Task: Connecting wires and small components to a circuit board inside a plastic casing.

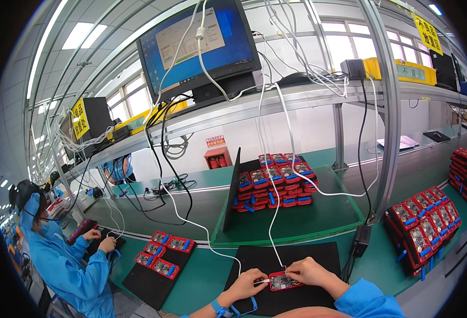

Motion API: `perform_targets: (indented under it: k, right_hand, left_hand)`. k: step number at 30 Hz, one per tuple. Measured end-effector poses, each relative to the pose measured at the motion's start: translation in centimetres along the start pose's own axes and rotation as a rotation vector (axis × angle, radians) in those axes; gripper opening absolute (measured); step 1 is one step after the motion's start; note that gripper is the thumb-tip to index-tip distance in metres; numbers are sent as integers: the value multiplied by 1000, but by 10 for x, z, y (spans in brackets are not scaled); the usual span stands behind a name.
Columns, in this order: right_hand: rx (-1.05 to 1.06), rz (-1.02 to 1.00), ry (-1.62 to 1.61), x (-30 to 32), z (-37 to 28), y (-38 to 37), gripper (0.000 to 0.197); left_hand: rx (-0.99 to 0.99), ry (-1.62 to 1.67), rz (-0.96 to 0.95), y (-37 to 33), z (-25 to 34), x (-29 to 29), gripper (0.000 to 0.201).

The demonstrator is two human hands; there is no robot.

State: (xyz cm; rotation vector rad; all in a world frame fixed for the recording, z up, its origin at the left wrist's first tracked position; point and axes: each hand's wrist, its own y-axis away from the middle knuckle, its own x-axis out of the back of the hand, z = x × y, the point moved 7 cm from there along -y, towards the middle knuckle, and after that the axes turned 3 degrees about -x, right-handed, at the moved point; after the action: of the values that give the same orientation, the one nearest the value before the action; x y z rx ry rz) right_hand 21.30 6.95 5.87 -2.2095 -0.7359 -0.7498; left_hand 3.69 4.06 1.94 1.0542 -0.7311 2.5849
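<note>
A circuit board in a red frame (286, 282) lies on a black mat (254, 258) before me. At its left end, my left hand (246, 285) pinches the white plug (261, 281) of a cable, its tip against or very near the frame. My right hand (310, 271) is closed at the board's upper edge, where a second white cable (277, 249) comes down to the fingertips. Its fingers seem to grip that cable's end; the end itself is mostly hidden. A blue wrist strap (220, 308) circles my left wrist.
Stacked red-framed boards (276, 183) stand behind on a green mat, beside a dark upright panel (232, 191). More stacks (424, 228) rise at right; several boards (164, 254) lie at left. A co-worker (66, 265) sits far left. Cables hang from the shelf below a monitor (196, 45).
</note>
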Motion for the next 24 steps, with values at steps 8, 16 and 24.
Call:
perform_targets:
  k: [8, 16, 24]
  right_hand:
    - [3, 11, -1, 1, -1, 0, 14]
    - [1, 18, -5, 1, -1, 0, 13]
    - [2, 18, 6, 0, 1, 0, 14]
  left_hand:
    - [1, -1, -6, 0, 0, 0, 18]
    - [-4, 15, -2, -1, 0, 0, 20]
    - [-8, 14, -5, -1, -1, 0, 19]
